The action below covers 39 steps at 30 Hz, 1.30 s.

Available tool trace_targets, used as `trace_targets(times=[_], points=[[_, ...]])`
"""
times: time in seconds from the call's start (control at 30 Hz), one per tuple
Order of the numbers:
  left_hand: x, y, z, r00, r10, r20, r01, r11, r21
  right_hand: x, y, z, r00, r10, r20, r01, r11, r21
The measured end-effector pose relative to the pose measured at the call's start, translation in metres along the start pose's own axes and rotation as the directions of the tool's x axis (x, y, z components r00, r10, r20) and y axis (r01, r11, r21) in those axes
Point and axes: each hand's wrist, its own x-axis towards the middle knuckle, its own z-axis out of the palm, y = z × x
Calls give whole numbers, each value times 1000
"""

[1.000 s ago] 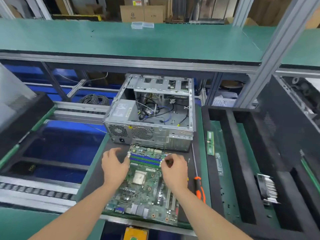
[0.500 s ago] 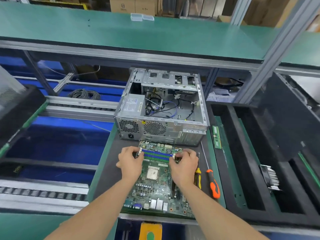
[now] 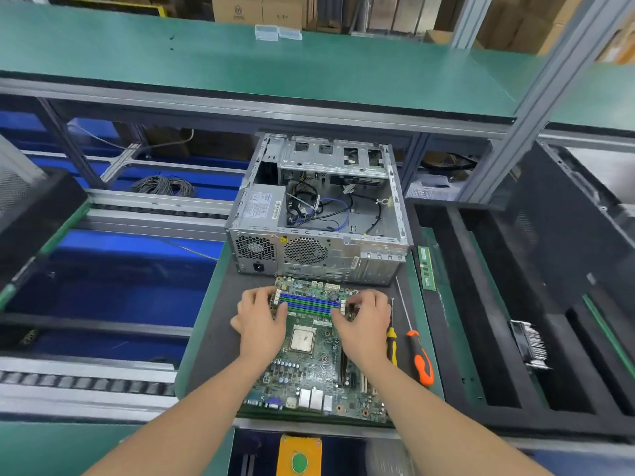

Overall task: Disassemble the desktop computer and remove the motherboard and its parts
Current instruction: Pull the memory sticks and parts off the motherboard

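The green motherboard [image 3: 309, 369] lies flat on a black mat [image 3: 220, 324], just in front of the open silver computer case [image 3: 319, 255]. Blue and green memory slots [image 3: 311, 303] run across its far end, and the CPU [image 3: 302, 339] sits bare behind them. My left hand [image 3: 261, 317] has curled fingers at the left end of the slots, thumb pointing inward along the nearest one. At the right end, my right hand [image 3: 366, 321] mirrors it. Both pinch the ends of a memory module, whose body is hard to tell from the slots.
A yellow screwdriver [image 3: 391, 341] and an orange one [image 3: 421, 362] lie right of the board. A loose memory stick [image 3: 426, 267] rests on the green edge beyond them. A black foam tray [image 3: 481, 304] on the right holds a finned heatsink [image 3: 529, 343]. Loose cables fill the case.
The view has shifted so the case and board sit further right. My hands closed in from either side onto the two ends of the memory slots and stay there.
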Motion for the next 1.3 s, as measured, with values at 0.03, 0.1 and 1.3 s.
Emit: trace_targets(times=[0.03, 0.1, 1.3], points=[[-4, -1, 0, 998, 63, -15, -62, 998, 31, -4, -1, -2, 997, -74, 9, 74, 996, -47], [-12, -3, 0, 975, 224, -16, -221, 970, 97, -15, -4, -1, 967, -231, 109, 244, 961, -132], [-48, -2, 5, 911, 394, 121, -398, 768, 502, -12, -5, 5, 849, -430, 306, 514, 807, -291]])
